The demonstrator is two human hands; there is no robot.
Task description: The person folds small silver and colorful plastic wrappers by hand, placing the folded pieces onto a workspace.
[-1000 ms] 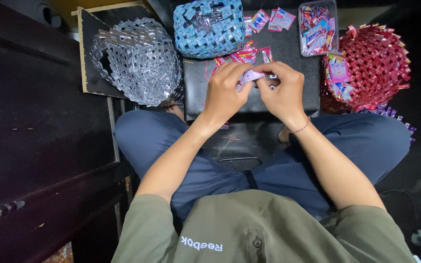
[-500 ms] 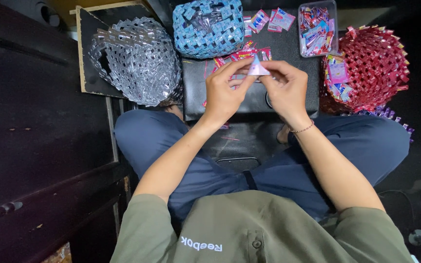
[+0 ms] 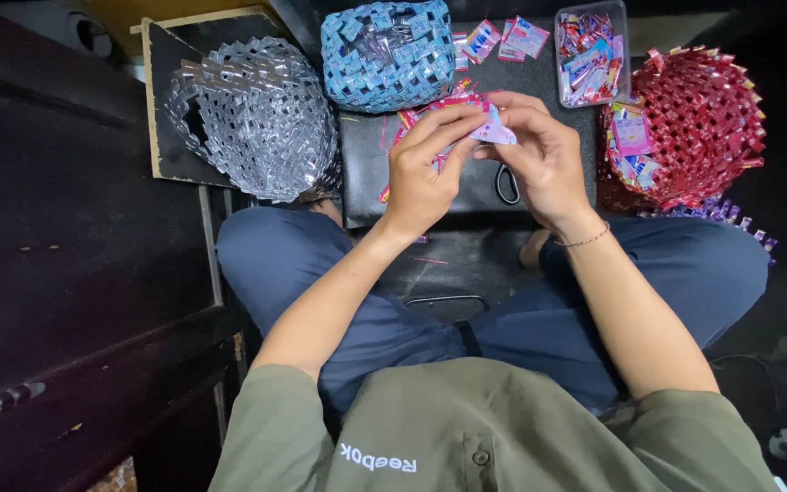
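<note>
Pink-and-white folded wrapper piece (image 3: 494, 130) sits at upper centre of frame, pinched between left hand (image 3: 423, 169) and right hand (image 3: 539, 155), fingertips of both closed on it above a black board (image 3: 366, 182). Scissors (image 3: 506, 185) lie just below the right hand. Silver woven basket (image 3: 261, 114) upper left, blue woven basket (image 3: 384, 55) top centre, red woven basket (image 3: 699, 123) upper right.

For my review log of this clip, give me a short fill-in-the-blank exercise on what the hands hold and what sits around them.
1. Both hands, left hand and right hand, pinch one small folded pink-and-white ____ between them.
2. The woven basket of blue strips lies between a silver one and a ____ one.
3. The clear plastic tub of wrappers stands beside the red woven basket, on its ____ side in the picture.

Missing words: wrapper; red; left
</note>
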